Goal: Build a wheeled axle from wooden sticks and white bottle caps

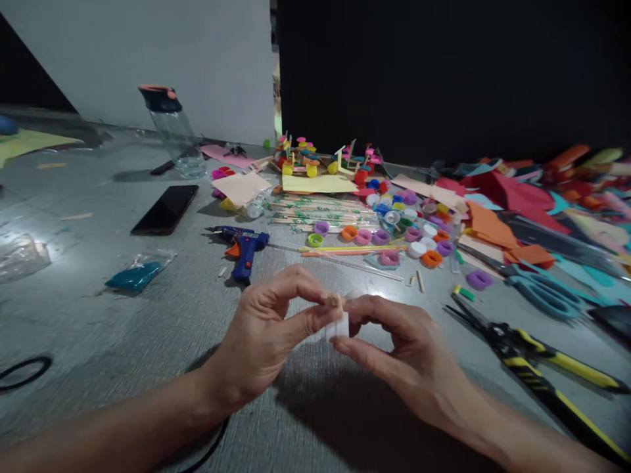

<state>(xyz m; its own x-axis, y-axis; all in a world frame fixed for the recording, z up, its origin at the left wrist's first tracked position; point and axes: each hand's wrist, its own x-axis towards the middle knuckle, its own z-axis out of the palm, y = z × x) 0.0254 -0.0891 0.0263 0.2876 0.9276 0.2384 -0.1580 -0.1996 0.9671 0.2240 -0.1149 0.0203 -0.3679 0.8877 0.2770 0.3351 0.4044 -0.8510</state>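
Observation:
My left hand (266, 332) and my right hand (407, 345) meet above the table, both with fingers pinched. Between them is a small white piece (337, 330), which looks like a bottle cap seen edge-on. Right thumb and fingers grip the white piece from its right side. At its upper left, the left thumb and index finger close on a small tan piece (332, 300), partly hidden by the fingertips. The two pieces touch or nearly touch; I cannot tell whether they are joined. Beyond the left hand lies a blue glue gun (242, 247) on its side.
Colourful bottle caps (380, 237), wrapped sticks (320, 211) and foam sheets (493, 226) cover the back and right. Black-yellow pliers (513, 345) and teal scissors (547, 292) lie at right. A phone (165, 210), a clear bottle (178, 138) and a blue packet (135, 276) are at left.

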